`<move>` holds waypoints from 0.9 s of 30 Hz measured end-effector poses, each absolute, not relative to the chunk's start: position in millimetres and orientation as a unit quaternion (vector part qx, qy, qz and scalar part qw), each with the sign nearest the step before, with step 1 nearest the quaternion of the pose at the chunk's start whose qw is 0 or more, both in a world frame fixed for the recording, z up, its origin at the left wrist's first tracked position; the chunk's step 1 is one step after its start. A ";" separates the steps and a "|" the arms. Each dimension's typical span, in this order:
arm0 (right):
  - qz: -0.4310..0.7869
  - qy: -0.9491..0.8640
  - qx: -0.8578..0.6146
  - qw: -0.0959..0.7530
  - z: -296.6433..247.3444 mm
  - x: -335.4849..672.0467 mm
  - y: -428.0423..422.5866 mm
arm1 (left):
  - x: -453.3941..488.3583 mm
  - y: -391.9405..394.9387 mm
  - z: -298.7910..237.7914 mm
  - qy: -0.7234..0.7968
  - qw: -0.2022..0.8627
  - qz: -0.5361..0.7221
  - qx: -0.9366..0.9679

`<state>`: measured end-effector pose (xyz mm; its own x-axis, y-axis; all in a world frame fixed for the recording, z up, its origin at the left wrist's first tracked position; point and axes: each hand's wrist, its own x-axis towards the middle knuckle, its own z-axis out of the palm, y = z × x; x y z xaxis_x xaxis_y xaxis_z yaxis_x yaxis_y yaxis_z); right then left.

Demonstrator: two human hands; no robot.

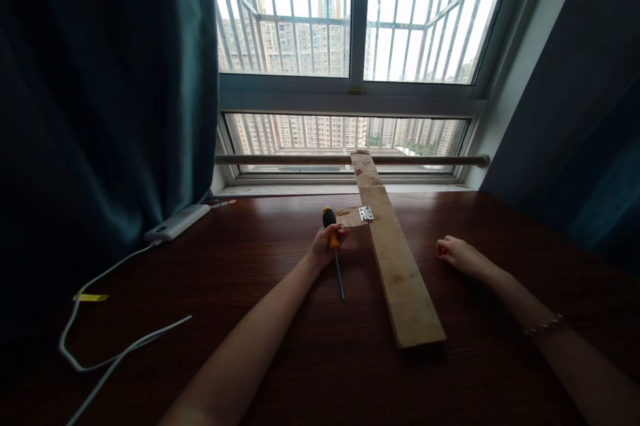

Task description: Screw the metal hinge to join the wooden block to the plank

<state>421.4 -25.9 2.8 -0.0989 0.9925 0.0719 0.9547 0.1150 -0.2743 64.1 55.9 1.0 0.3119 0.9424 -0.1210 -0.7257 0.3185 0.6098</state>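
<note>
My left hand [327, 244] is closed round the orange and black handle of a screwdriver [334, 249], whose metal shaft points back toward me over the dark wooden table [280, 346]. Just right of it lies a long pale wooden plank [400, 266], running from the window rail to the table's near half. A small metal hinge [365, 213] sits on the plank's left edge, joined to a small wood piece [351, 217]. My right hand [456, 254] rests on the table to the right of the plank, fingers loosely curled, holding nothing.
A white power bank [177, 222] lies at the back left with a white cable [100, 346] looping toward me. A yellow tag [91, 297] lies near it. Dark curtains [100, 79] hang at both sides of the barred window [350, 13].
</note>
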 end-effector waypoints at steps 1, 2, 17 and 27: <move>0.076 -0.740 -0.652 0.146 4.6 417.0 -26.4 | 64.0 56.0 1.0 0.232 0.778 0.536 0.231; 0.081 -0.739 -0.644 0.182 8.0 411.1 -26.7 | 64.0 56.0 1.0 0.229 0.779 0.535 0.232; 0.284 -0.663 -0.509 0.470 78.7 262.0 43.4 | 63.3 57.8 -1.7 0.224 0.771 0.547 0.236; 0.284 -0.691 -0.487 0.452 66.5 266.6 48.5 | 63.8 58.5 -0.5 0.230 0.776 0.541 0.229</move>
<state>266.6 48.5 66.5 -0.1162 0.9299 0.3489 0.4161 0.3645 -0.8330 63.8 58.5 -0.5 0.3098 0.9446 -0.1085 -0.7340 0.3102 0.6041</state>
